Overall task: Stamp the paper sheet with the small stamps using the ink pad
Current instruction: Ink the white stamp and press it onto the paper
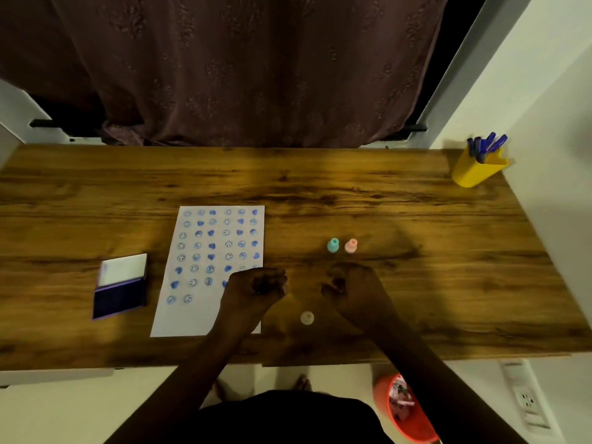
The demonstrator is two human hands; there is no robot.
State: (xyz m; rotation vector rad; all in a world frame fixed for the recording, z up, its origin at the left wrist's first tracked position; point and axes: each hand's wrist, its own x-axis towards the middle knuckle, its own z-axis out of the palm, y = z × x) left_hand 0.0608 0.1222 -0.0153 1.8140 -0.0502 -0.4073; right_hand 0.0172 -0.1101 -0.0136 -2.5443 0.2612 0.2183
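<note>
Both your forearms reach forward from the bottom of the view, angling slightly inward. Your left hand (256, 288) is curled into a loose fist, knuckles up (whether it grips anything is too dark to tell). Your right hand (350, 285) is curled likewise, fingers tucked under. The hands sit near each other, apart.

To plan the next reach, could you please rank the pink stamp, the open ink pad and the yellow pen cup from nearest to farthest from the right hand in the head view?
From the right hand:
1. Small pink plastic stamp, just beyond the hand.
2. Open dark-blue ink pad, far to the left, past the stamped paper sheet.
3. Yellow plastic pen cup, at the table's far right corner.
</note>
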